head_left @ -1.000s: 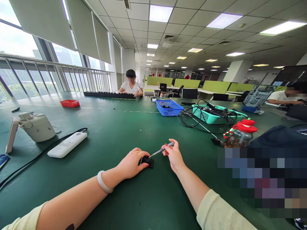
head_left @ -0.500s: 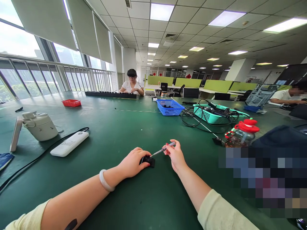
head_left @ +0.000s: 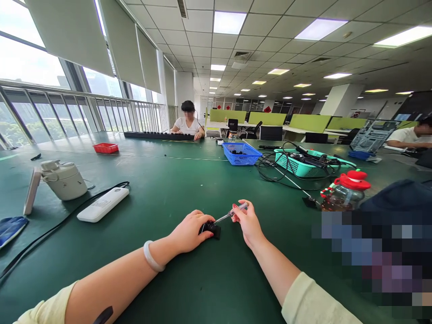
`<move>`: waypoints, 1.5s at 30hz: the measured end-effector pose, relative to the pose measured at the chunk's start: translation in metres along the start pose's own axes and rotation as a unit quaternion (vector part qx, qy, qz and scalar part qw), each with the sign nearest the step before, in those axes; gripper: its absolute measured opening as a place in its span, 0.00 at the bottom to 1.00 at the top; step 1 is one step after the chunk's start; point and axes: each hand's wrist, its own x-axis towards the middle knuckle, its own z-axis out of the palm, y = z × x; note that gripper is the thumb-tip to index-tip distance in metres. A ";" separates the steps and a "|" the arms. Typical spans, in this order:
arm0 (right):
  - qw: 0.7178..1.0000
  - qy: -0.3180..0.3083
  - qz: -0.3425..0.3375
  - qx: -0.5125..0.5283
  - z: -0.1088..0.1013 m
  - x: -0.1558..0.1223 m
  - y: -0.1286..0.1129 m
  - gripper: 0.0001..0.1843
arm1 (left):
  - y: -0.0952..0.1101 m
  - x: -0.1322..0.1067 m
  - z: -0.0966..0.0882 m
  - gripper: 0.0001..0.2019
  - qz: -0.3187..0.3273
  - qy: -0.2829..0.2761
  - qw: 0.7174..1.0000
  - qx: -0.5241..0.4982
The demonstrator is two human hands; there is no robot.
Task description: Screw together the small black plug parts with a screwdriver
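Note:
My left hand point(head_left: 189, 231) lies on the green table point(head_left: 189, 180) with its fingers closed around a small black part point(head_left: 213, 229), pressing it down. My right hand point(head_left: 248, 222) pinches the clear handle of a thin screwdriver point(head_left: 229, 213). The metal tip of the screwdriver slants down to the left and meets the top of the black part. A pale bangle sits on my left wrist.
A white power bank point(head_left: 103, 204) with a black cable and a beige jug point(head_left: 64, 180) lie at the left. A blue basket point(head_left: 241, 154), a teal basket of cables point(head_left: 302, 164) and a red-lidded jar point(head_left: 344, 191) stand further back and right. Two people sit at the table's far side.
Both hands keep their hold on the part and the screwdriver. The view has drifted slightly, so everything sits a little lower and to the right.

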 end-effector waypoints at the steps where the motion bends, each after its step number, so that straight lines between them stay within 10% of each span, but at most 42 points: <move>1: 1.000 -0.005 0.001 0.006 0.000 0.000 -0.001 0.28 | -0.001 0.000 0.000 0.15 0.000 0.002 1.000 0.001; 45: 0.989 0.007 0.066 0.129 0.004 -0.007 -0.015 0.21 | 0.005 0.001 -0.002 0.14 0.000 -0.004 1.000 0.003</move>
